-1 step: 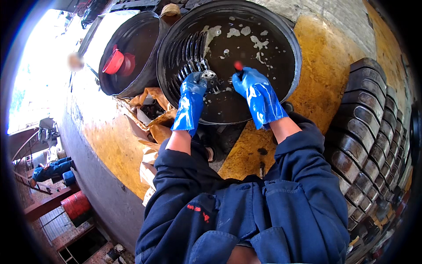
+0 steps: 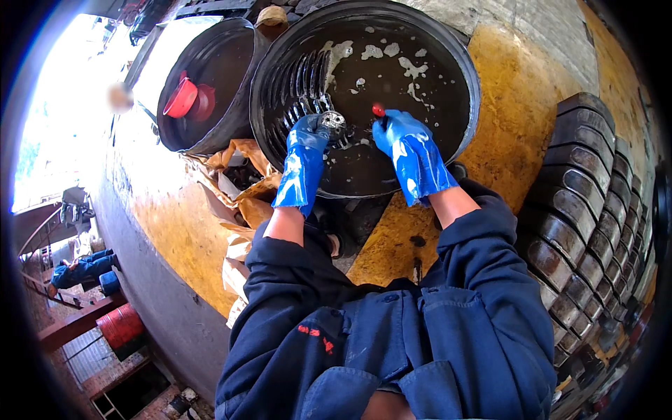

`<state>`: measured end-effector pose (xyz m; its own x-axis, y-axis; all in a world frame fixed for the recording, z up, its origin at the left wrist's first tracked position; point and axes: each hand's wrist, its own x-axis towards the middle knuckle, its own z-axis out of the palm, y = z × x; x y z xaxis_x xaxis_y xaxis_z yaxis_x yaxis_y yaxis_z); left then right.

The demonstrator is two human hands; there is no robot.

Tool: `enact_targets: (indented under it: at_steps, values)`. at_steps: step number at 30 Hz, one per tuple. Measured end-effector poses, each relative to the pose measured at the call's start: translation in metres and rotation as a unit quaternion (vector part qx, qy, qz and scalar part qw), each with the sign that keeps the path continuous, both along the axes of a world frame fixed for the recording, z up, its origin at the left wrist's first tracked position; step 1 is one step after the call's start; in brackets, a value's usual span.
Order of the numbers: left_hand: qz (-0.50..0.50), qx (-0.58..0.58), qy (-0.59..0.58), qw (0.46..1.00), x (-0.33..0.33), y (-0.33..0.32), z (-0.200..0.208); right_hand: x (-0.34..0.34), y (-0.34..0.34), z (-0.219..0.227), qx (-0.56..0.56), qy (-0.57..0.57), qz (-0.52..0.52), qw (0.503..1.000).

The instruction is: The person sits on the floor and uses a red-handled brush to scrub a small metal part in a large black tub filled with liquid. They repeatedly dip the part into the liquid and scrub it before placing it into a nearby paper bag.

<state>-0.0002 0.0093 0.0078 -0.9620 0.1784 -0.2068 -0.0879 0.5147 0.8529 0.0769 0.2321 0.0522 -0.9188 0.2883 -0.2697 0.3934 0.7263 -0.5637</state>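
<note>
Over the wide black tub (image 2: 470, 105) of dark liquid, my left hand (image 2: 308, 133), in a blue rubber glove, is closed on a round metal part (image 2: 335, 120) with holes in its face. To its right, my right hand (image 2: 404, 129), gloved the same way, grips a slim tool with a red end (image 2: 379, 110). The rest of that tool is hidden by the glove and blur, so its kind is unclear. Beside my left hand, a row of dark, wet ribbed metal pieces (image 2: 308, 77) sits along the tub's left side. Pale foam (image 2: 413, 68) floats on the liquid.
A second black tub (image 2: 168, 133) holds liquid and a red scoop (image 2: 181, 98). Torn brown paper sacking (image 2: 241, 203) lies near my left forearm. Stacked dark metal blocks (image 2: 560, 210) stand at the right. A person in blue (image 2: 84, 269) is at the far left.
My right hand has shifted very slightly, and the tool's red end sits a little lower and shows sharper than before. My left hand and the round metal part look the same.
</note>
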Motion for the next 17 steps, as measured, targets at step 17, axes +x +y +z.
enact_targets:
  at_steps: [17]
  values:
    - [-0.021,-0.003,0.028,0.999,-0.006,-0.007,-0.017,-0.018,0.001,0.070,-0.164,-0.089,0.014,0.982]
